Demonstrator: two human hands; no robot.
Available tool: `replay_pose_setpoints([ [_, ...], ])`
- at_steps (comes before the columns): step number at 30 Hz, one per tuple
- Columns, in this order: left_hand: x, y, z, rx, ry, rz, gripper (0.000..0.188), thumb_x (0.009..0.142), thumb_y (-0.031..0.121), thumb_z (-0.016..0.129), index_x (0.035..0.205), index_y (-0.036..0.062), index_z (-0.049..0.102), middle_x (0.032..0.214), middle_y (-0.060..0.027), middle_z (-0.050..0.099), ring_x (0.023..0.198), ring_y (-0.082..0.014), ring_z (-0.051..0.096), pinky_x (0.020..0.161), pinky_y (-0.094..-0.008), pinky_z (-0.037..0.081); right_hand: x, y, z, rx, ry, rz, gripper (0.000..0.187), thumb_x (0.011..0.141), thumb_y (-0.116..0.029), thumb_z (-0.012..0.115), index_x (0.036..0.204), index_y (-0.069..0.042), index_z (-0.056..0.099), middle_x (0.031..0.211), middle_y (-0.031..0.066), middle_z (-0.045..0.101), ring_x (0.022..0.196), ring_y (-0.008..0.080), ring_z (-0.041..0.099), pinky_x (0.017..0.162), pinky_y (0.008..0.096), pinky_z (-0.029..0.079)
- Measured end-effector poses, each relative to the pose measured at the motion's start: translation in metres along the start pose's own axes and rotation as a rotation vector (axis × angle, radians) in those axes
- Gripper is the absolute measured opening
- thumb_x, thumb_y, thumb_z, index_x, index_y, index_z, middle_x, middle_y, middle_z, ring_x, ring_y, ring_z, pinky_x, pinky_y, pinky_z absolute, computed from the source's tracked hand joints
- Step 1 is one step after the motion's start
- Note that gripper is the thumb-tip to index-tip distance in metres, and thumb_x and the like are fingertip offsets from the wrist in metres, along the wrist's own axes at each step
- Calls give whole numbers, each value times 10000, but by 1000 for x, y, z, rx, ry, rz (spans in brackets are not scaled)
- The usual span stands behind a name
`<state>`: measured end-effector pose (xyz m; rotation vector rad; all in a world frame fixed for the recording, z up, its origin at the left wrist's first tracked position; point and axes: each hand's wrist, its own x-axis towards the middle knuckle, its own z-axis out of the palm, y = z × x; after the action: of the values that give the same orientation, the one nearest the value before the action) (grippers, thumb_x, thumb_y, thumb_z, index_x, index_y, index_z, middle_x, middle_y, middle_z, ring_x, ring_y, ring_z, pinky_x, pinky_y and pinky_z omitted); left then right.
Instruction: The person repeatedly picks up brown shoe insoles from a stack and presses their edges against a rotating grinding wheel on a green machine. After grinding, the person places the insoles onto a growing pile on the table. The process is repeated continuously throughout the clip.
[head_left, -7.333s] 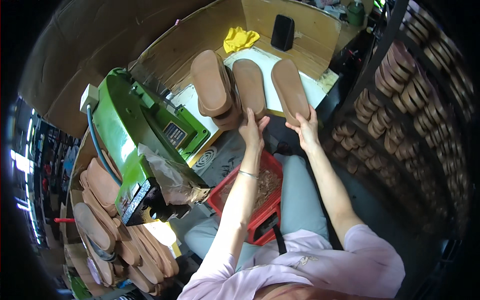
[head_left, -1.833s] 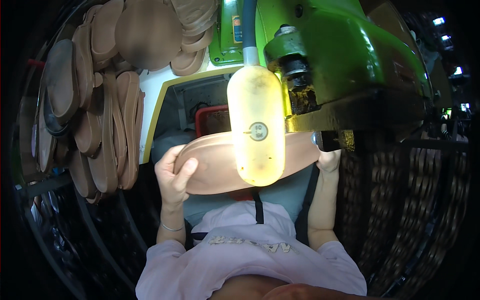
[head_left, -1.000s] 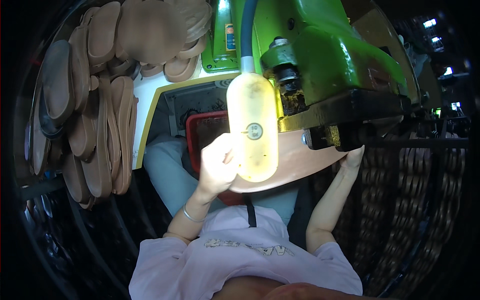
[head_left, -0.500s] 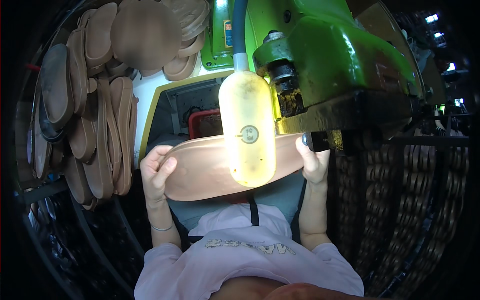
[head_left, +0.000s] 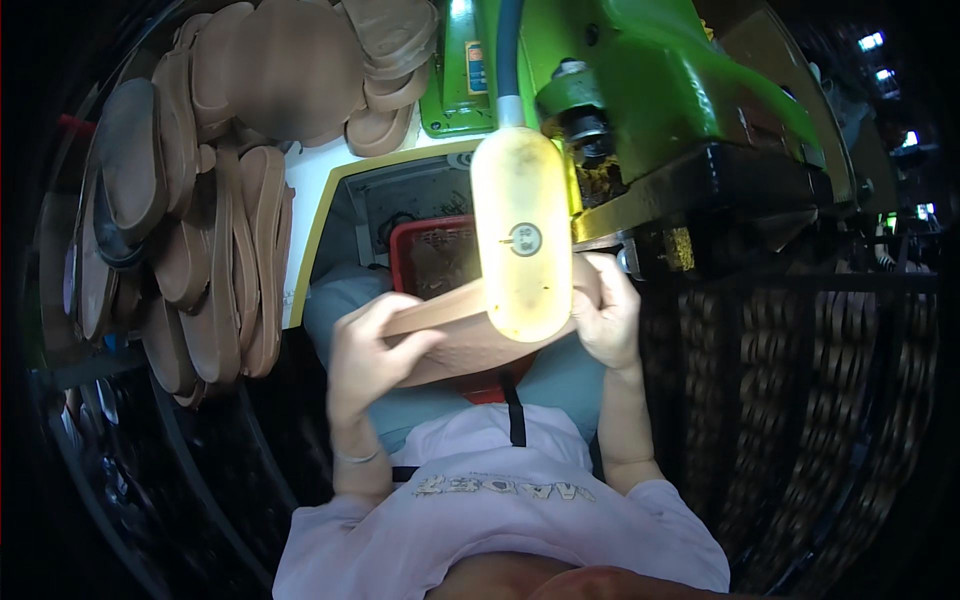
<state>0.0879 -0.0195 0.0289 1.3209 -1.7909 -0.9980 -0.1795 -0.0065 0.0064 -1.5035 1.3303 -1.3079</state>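
Note:
A brown shoe sole (head_left: 455, 350) is held out over my lap between my two hands, its edge turned up toward me. Its left end is in my left hand (head_left: 375, 350), thumb on the near side and fingers over the far edge. My right hand (head_left: 606, 308) grips the other end, close under the machine's head. A glowing lamp (head_left: 522, 235) hangs in front of the sole and hides part of its middle and right. Above my right hand stands the green machine (head_left: 650, 80) with a dark metal arm.
Piled brown soles (head_left: 215, 270) fill the left side on a white, yellow-edged table (head_left: 318, 185). A red basket (head_left: 400, 250) sits below the table's cut-out. Racks with rows of brown pieces (head_left: 770, 370) stand at the right.
The sole has been tilted and drawn in from beside the machine head, its face turning away. My left hand has shifted right, my right hand slightly left, both still holding it.

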Motion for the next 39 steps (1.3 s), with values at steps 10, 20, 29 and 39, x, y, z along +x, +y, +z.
replay_pose_setpoints([
  [10, 64, 11, 35, -203, 29, 372, 155, 661, 158, 681, 726, 29, 623, 656, -134, 593, 587, -327, 574, 557, -372, 463, -6, -7, -43, 298, 74, 178, 337, 934, -197, 562, 1138, 52, 462, 886, 96, 591, 650, 105, 573, 547, 229, 478],
  [20, 39, 11, -2, -9, -17, 77, 202, 621, 99, 795, 688, -3, 634, 544, -82, 591, 467, -111, 565, 472, -250, 428, -7, -13, -2, 399, -149, 305, 423, 922, -182, 595, 1260, 28, 448, 911, 39, 603, 709, 81, 560, 639, 226, 478],
  [29, -57, -8, 67, -413, 169, -290, 173, 821, 110, 715, 811, 6, 577, 732, -19, 621, 681, -61, 545, 614, -230, 453, 17, -17, 12, 250, -32, 193, 280, 782, -94, 750, 1003, 30, 632, 889, 63, 660, 748, 87, 603, 655, 228, 486],
  [39, 7, 14, 114, -374, 160, 95, 275, 822, 67, 674, 1053, -51, 584, 924, -102, 666, 834, -125, 613, 766, -263, 493, -15, -1, 2, -100, 190, 43, 344, 805, -67, 721, 1080, 63, 562, 963, 100, 644, 845, 107, 606, 729, 226, 489],
])
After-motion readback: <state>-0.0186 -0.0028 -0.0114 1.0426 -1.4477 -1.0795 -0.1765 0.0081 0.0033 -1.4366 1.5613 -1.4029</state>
